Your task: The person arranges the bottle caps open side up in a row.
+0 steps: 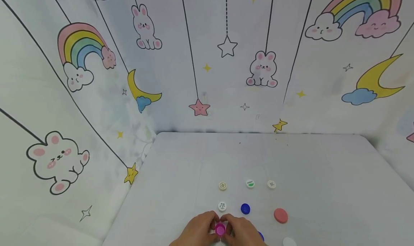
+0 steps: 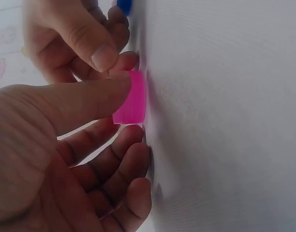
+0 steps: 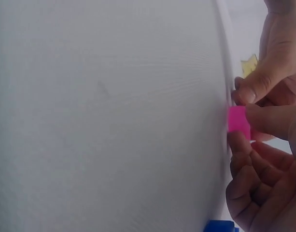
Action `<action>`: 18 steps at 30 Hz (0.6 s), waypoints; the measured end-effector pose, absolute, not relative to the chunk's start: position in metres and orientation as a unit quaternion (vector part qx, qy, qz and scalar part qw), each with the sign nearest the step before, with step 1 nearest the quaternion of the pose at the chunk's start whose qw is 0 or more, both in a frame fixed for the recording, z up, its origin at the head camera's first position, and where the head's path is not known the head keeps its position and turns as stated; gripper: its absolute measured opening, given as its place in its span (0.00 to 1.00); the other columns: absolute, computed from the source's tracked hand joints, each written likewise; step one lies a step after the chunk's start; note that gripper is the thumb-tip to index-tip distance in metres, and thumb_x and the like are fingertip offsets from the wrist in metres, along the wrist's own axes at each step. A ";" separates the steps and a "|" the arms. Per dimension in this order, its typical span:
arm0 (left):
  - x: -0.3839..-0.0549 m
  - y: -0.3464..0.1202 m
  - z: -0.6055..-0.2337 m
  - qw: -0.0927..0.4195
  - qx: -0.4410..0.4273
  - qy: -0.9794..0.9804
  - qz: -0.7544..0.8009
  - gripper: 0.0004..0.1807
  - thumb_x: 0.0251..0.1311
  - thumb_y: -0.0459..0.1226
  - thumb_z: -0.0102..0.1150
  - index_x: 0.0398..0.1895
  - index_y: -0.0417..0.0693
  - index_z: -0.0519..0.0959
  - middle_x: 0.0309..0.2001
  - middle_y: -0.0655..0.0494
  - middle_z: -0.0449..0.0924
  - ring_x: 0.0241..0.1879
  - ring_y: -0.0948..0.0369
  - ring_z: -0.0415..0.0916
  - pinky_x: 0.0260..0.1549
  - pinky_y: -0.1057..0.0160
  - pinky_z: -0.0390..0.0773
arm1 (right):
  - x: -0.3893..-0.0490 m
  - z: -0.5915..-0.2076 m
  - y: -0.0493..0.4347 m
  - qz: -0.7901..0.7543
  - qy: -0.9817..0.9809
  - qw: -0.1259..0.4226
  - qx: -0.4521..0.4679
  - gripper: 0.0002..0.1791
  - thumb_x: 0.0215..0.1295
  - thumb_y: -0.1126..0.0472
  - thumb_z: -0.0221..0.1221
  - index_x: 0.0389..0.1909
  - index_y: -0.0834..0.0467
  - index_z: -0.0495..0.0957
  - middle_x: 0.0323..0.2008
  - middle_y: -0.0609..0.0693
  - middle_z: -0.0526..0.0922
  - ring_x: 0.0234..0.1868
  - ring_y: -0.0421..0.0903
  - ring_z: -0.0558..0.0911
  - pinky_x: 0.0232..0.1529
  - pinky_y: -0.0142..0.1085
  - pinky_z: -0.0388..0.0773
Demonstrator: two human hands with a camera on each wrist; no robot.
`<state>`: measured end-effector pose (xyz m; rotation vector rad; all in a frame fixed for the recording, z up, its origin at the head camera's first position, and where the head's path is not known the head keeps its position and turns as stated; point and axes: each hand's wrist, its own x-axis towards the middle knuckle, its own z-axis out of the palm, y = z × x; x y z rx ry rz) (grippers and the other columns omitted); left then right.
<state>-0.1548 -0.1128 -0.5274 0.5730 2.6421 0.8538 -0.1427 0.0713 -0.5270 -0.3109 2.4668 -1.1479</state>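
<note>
A bright pink bottle cap (image 1: 220, 229) is held between both hands at the front of the white table, low against its surface. My left hand (image 1: 198, 231) pinches it from the left; in the left wrist view the thumb lies along the side of the pink cap (image 2: 133, 104). From the right, my right hand (image 1: 242, 231) pinches the same cap, its thumb and a finger on the pink wall (image 3: 238, 120) in the right wrist view. Just beyond the fingertips lies a white cap with a dark print (image 1: 222, 206).
Beyond the hands lie a blue cap (image 1: 245, 208), a yellowish cap (image 1: 222, 185), a green-and-white cap (image 1: 250, 184) and a pale cap (image 1: 271, 184). To the right are a red disc (image 1: 280, 215) and a white disc (image 1: 289, 242). Another blue cap (image 1: 261, 236) is partly behind my right hand.
</note>
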 end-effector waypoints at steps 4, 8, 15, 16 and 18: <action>-0.153 -0.113 -0.524 0.136 0.207 0.928 0.278 0.18 0.49 0.41 0.74 0.42 0.56 0.76 0.30 0.70 0.70 0.29 0.72 0.65 0.31 0.68 0.72 | -0.142 -0.522 0.076 -0.397 0.891 0.192 -0.107 0.22 0.57 0.57 0.69 0.53 0.54 0.78 0.23 0.39 0.75 0.25 0.38 0.72 0.29 0.31 0.72; -0.152 -0.111 -0.522 0.097 0.236 0.931 0.261 0.19 0.51 0.41 0.73 0.44 0.55 0.75 0.34 0.69 0.71 0.33 0.73 0.67 0.37 0.69 0.74 | -0.143 -0.516 0.084 -0.392 0.897 0.173 -0.110 0.23 0.55 0.57 0.70 0.53 0.52 0.78 0.25 0.37 0.75 0.25 0.37 0.71 0.28 0.30 0.71; -0.156 -0.106 -0.519 0.116 0.234 0.927 0.267 0.19 0.51 0.44 0.73 0.45 0.58 0.76 0.37 0.72 0.71 0.37 0.73 0.67 0.43 0.68 0.75 | -0.141 -0.509 0.100 -0.391 0.901 0.161 -0.097 0.23 0.55 0.56 0.71 0.52 0.53 0.79 0.26 0.37 0.76 0.25 0.38 0.71 0.29 0.29 0.72; -0.157 -0.104 -0.518 0.114 0.238 0.927 0.266 0.19 0.51 0.45 0.73 0.45 0.58 0.76 0.37 0.72 0.71 0.38 0.73 0.68 0.44 0.68 0.75 | -0.141 -0.509 0.102 -0.391 0.902 0.158 -0.095 0.23 0.55 0.56 0.71 0.52 0.53 0.79 0.26 0.37 0.76 0.25 0.37 0.71 0.29 0.29 0.72; -0.157 -0.101 -0.518 0.107 0.251 0.926 0.260 0.19 0.51 0.45 0.73 0.44 0.59 0.77 0.38 0.72 0.72 0.39 0.73 0.69 0.44 0.68 0.75 | -0.139 -0.508 0.107 -0.391 0.904 0.146 -0.095 0.22 0.54 0.57 0.71 0.51 0.53 0.79 0.26 0.36 0.76 0.24 0.37 0.71 0.28 0.28 0.72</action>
